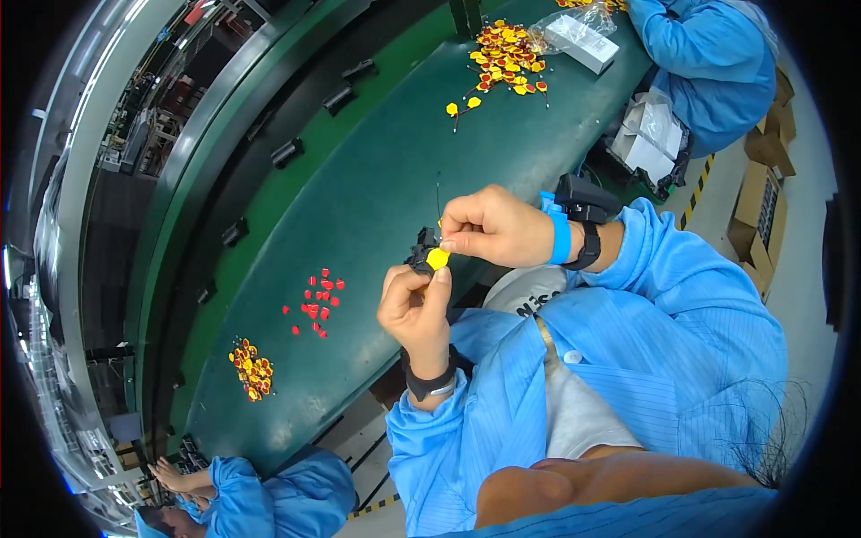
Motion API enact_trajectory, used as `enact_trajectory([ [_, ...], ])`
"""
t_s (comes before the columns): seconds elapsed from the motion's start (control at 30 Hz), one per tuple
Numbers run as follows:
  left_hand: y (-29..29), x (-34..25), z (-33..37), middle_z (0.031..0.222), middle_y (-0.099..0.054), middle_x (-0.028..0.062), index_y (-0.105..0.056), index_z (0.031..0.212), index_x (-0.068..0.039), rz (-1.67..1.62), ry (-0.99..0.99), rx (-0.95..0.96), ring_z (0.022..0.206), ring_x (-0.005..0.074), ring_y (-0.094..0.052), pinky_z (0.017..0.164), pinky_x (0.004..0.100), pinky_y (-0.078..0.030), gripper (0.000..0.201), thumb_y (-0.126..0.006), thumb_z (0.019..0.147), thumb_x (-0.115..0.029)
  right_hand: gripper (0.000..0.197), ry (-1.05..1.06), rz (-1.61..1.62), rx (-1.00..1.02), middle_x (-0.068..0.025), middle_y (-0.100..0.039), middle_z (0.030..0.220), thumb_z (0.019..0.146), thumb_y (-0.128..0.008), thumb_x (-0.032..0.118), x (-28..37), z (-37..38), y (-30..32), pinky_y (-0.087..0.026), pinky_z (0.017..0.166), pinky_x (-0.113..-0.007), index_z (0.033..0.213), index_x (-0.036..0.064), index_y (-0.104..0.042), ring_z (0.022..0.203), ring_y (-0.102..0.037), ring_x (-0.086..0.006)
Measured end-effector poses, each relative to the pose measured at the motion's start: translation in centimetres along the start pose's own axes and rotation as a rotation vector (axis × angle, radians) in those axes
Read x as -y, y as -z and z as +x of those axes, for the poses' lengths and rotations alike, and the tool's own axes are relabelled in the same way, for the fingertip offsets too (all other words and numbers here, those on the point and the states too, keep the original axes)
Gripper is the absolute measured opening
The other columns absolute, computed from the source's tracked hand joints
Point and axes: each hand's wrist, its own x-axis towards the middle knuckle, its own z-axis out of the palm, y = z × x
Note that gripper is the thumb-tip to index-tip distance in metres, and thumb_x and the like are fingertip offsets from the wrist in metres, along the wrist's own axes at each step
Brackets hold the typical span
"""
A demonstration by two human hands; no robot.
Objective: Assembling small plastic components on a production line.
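My left hand (417,312) is closed in a pinch on a small black part (420,248) above the green bench, its thumb tip at the lower edge of a yellow disc (438,259). From the other side my right hand (502,226) pinches that disc at its upper edge, against the black part. A thin dark wire (439,190) stretches away beyond my right fingertips. The fingers partly hide the black part, so its exact kind cannot be told. Loose red discs (314,310) lie on the bench left of my left hand.
Yellow-and-red discs with wires form a small pile (252,369) at lower left and a larger pile (507,58) at the top, near a white box (581,43). Co-workers in blue sit at upper right (717,72) and lower left (287,498). The green bench (377,179) has a curved edge.
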Motion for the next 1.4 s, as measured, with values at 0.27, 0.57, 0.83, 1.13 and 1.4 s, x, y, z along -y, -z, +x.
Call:
enact_trajectory([
  [0.27,0.1,0.8,0.2,0.084,-0.051,0.0022,-0.054,0.079,0.002,0.104,-0.022,0.016,0.063,0.0071,-0.055,0.053,0.0187,-0.044,0.012,-0.066,0.083,0.003,0.014,-0.019,-0.021,-0.077,-0.0051,-0.057,0.062,0.083,-0.064,0.013,-0.9,0.0,-0.4,-0.039,0.050,-0.027,0.081,-0.0001,-0.061,0.056,-0.049,-0.0094],
  [0.57,-0.4,0.5,0.0,0.085,-0.061,0.0085,-0.056,0.087,0.003,-0.194,0.255,-0.025,0.071,0.0152,-0.065,0.064,0.0229,-0.053,0.009,-0.064,0.084,0.004,0.019,-0.045,0.081,-0.071,-0.0054,-0.060,0.061,0.081,-0.069,0.016,-0.8,0.3,-0.9,-0.040,0.049,-0.026,0.075,0.0002,-0.061,0.054,-0.051,-0.0086],
  [0.83,-0.4,1.3,0.0,0.088,-0.064,0.0111,-0.055,0.089,0.002,-0.252,0.294,-0.081,0.074,0.0166,-0.066,0.066,0.0245,-0.054,0.010,-0.064,0.084,0.003,0.013,-0.046,0.277,-0.153,-0.0038,-0.062,0.068,0.081,-0.070,0.010,-1.3,0.4,-0.4,-0.042,0.054,-0.024,0.078,-0.0005,-0.062,0.062,-0.052,-0.0060],
  [1.13,-0.7,1.4,0.1,0.086,-0.063,0.0100,-0.055,0.088,0.001,-0.307,0.275,-0.081,0.075,0.0181,-0.066,0.067,0.0251,-0.055,0.011,-0.065,0.084,0.003,0.013,-0.123,0.213,-0.064,-0.0032,-0.063,0.073,0.082,-0.069,0.009,-1.6,0.8,-0.8,-0.043,0.058,-0.022,0.080,-0.0006,-0.061,0.067,-0.053,-0.0056],
  [1.4,-1.0,1.4,0.3,0.084,-0.058,0.0065,-0.053,0.084,0.000,-0.273,0.221,-0.089,0.074,0.0164,-0.065,0.065,0.0241,-0.055,0.013,-0.065,0.084,0.004,0.015,-0.189,0.187,-0.028,-0.0019,-0.062,0.074,0.083,-0.070,0.010,-1.9,1.1,-0.8,-0.043,0.058,-0.020,0.078,-0.0001,-0.059,0.068,-0.053,-0.0038],
])
